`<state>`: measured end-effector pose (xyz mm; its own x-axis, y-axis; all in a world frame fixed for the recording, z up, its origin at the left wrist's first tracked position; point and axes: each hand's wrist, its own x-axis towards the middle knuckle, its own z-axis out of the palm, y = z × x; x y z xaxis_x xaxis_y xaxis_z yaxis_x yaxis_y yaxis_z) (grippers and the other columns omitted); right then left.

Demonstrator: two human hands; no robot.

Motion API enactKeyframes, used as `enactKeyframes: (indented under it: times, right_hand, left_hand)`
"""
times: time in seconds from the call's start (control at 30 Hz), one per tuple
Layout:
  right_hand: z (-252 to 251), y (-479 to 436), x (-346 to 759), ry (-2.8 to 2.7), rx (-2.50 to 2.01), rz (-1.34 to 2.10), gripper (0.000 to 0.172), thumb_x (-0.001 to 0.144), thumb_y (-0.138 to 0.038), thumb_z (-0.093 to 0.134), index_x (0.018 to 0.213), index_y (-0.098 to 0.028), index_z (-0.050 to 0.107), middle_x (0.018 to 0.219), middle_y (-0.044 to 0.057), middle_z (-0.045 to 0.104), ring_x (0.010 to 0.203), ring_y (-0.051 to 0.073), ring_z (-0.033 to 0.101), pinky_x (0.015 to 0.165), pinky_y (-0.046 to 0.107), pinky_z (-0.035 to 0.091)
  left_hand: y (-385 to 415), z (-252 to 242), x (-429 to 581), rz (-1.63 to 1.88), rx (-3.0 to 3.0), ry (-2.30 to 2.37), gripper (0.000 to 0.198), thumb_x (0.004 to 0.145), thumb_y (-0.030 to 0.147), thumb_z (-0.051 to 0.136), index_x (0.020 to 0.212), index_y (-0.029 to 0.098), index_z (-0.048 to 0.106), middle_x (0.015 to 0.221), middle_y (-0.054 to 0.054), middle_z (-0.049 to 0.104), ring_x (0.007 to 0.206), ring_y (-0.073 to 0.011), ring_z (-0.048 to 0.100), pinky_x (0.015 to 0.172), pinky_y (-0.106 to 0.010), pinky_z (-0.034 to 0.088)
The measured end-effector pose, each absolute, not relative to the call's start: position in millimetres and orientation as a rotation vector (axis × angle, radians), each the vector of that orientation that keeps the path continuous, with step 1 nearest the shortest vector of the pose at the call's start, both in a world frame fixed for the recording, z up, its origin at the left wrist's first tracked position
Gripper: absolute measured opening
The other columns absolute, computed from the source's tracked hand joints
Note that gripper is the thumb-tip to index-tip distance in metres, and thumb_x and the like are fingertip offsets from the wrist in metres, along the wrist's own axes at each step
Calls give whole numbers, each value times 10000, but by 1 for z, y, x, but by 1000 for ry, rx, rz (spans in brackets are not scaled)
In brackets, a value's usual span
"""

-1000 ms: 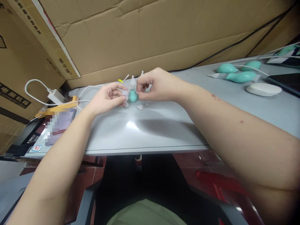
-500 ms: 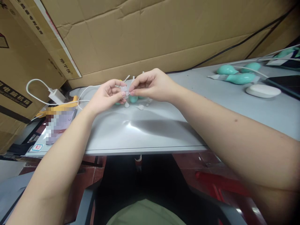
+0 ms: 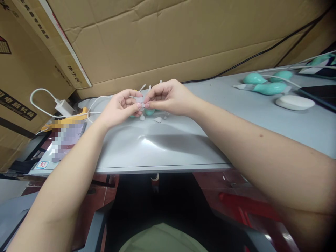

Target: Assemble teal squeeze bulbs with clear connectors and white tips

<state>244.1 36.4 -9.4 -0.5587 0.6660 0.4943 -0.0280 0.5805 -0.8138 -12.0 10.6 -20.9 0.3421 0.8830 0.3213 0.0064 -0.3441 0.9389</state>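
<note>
Above the far part of the grey table [image 3: 157, 154], my left hand [image 3: 122, 106] pinches a small translucent plastic piece [image 3: 140, 100] between thumb and fingers. Its exact kind is too small to make out. My right hand [image 3: 170, 98] meets it from the right, thumb and forefinger closed on the same piece's near end. Just below the hands, a small white cone-shaped piece [image 3: 142, 117] stands on the table. A white nozzle-like piece [image 3: 158, 119] lies right of it. Behind the fingers, a teal rounded object [image 3: 149, 112] shows partly, with thin white stems rising nearby.
Several teal bulbs [image 3: 270, 88] lie at the right back, beside a white oval object [image 3: 295, 102] and a dark flat device [image 3: 320, 92]. At left are a yellow power strip [image 3: 67, 120], a white charger [image 3: 64, 107] with cable, and a booklet [image 3: 69, 141]. Cardboard [image 3: 168, 42] walls the back.
My right hand and forearm have shifted very slightly, the wrist a little lower. Both hands stay on the translucent piece; the things on the table have not moved.
</note>
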Motion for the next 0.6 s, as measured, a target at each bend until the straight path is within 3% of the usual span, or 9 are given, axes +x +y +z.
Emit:
enactKeyframes:
  times: [0.23, 0.43, 0.6]
  right_hand:
    - [-7, 35, 244, -1971, -585, 1018, 292, 891, -291, 1147, 888, -194, 872, 824, 42, 865, 748, 174, 763, 719, 315, 626]
    - [-7, 33, 243, -1962, -555, 1051, 240, 908, -216, 1101, 889, -198, 863, 814, 33, 851, 745, 166, 760, 730, 308, 637]
    - [-9, 33, 242, -1983, -535, 997, 315, 913, -365, 1119, 903, -206, 848, 835, 36, 845, 781, 184, 766, 778, 337, 668]
  left_hand:
    - [9, -21, -12, 1164, 1670, 795, 848, 703, 703, 1215, 1211, 171, 792, 841, 2, 894, 722, -134, 903, 732, -177, 734]
    - [10, -22, -12, 1146, 1698, 812, 845, 734, 730, 1196, 1224, 176, 788, 887, -25, 912, 738, -155, 912, 739, -208, 740]
    - [10, -21, -12, 1131, 1710, 813, 860, 735, 744, 1192, 1236, 170, 793, 901, -35, 917, 754, -163, 916, 752, -221, 746]
